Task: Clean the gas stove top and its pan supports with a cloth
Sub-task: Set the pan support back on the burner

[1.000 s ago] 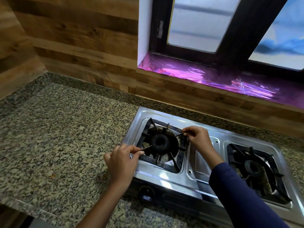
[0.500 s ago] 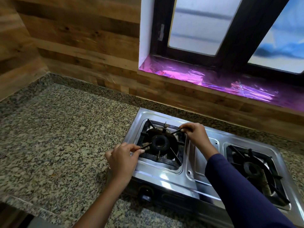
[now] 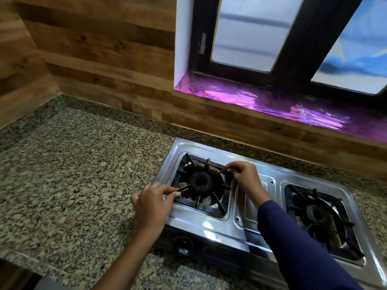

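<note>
**Operator:** Granite counter (image 3: 69, 174), speckled grey, runs under a wood-panelled wall (image 3: 100, 51). Confirm the position of the stove.

**Inspector:** Steel two-burner stove (image 3: 240, 221) sits on the counter at right, close to the wall, below a dark-framed window (image 3: 293, 45). The sill (image 3: 272, 105) is lined with shiny purple foil.

**Operator:** State of the pan supports?

**Inspector:** Two black pan supports, one per burner. The left pan support (image 3: 204, 208) lies in its recess around the left burner (image 3: 200, 183). The right pan support (image 3: 337, 210) rests over the right burner (image 3: 317, 215), with no hand on it.

**Operator:** Left hand?

**Inspector:** Left hand (image 3: 152, 203) is at the near-left corner of the left pan support. Thumb and forefinger pinch one thin prong that points toward the burner. Remaining fingers are curled under.

**Operator:** Right hand?

**Inspector:** Right hand (image 3: 244, 173) is at the far-right corner of the same support. Fingertips pinch the opposite prong. The arm wears a dark blue sleeve (image 3: 297, 243) and crosses the steel panel between the burners.

**Operator:** Is the support raised?

**Inspector:** Cannot tell; no gap shows beneath the frame.

**Operator:** Controls?

**Inspector:** One black knob (image 3: 182, 245) shows on the front face, below the left burner.
</note>
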### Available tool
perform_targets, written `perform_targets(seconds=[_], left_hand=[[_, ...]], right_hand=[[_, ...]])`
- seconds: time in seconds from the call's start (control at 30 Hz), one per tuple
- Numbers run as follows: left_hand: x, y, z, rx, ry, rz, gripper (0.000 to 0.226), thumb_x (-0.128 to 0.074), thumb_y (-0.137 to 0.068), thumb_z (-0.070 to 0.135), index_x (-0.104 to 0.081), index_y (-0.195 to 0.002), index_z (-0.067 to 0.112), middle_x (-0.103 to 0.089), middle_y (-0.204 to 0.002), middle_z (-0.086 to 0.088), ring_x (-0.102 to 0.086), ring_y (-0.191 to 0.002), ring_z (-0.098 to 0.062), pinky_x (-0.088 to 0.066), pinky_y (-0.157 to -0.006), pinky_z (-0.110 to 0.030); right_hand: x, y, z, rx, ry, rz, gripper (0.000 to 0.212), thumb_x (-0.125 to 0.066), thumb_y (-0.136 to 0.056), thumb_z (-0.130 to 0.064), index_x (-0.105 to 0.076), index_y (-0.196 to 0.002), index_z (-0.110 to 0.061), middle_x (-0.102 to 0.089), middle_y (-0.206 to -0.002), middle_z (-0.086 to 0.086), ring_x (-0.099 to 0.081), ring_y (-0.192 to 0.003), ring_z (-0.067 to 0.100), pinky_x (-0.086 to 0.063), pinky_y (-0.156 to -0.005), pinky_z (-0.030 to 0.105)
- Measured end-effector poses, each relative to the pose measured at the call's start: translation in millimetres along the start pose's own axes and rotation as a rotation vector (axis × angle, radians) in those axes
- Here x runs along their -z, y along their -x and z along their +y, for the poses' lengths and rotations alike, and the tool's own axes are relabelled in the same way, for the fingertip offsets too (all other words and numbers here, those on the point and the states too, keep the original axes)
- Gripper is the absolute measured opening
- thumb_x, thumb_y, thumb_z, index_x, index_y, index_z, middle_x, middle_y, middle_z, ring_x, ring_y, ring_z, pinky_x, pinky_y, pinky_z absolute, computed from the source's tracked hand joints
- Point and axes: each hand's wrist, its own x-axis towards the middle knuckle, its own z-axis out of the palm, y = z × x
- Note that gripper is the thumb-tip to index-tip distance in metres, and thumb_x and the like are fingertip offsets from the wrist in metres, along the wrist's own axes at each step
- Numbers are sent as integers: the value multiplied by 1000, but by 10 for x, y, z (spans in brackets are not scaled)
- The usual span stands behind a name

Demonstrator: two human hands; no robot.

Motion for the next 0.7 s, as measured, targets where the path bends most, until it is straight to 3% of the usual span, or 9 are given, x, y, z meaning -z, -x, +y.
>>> perform_targets(seconds=[0.07, 0.13, 0.37, 0.53, 0.7], left_hand=[[2, -3, 9, -7, 4, -1, 11, -81, -72, 42, -71, -74, 36, -65, -75, 19, -50, -74, -5, -26, -75, -33], [-1, -11, 11, -10, 5, 1, 11, -80, -72, 42, -72, -74, 37, -62, -73, 20, -47, -73, -4, -26, -75, -32], [-6, -49, -34, -36, -10, -2, 9, -78, -74, 44, -72, -76, 38, -64, -77, 20, -48, -78, -3, -23, -75, -33], [-27, -88, -94, -34, -37, -32, 10, -79, -73, 44, -73, -76, 37, -56, -71, 21, -52, -80, -6, -27, -76, -34], [-39, -75, -126, -69, -43, -39, 12, -79, -73, 45, -74, -80, 36, -64, -77, 17, -52, -79, -7, -27, -76, -34]], right_hand=[[-20, 24, -3, -12, 13, 10, 27, -65, -77, 13, -79, -88, -8, -76, -87, 5, -68, -84, 14, -45, -79, 7], [-4, 4, -14, -28, 16, -13, 29, -63, -78, 14, -79, -89, -8, -76, -87, 5, -68, -83, 14, -40, -74, 0], [45, -65, -127, -59, 135, -122, 29, -61, -79, 9, -79, -91, -10, -76, -88, 8, -68, -87, 23, -52, -81, 31], [13, 25, -256, -54, 172, -112, 32, -57, -78, 7, -78, -96, -9, -76, -89, 11, -66, -86, 27, -52, -77, 33], [-5, 158, -311, -63, 119, -69, 27, -55, -79, 6, -73, -98, -1, -73, -96, 18, -64, -95, 36, -53, -84, 44]])
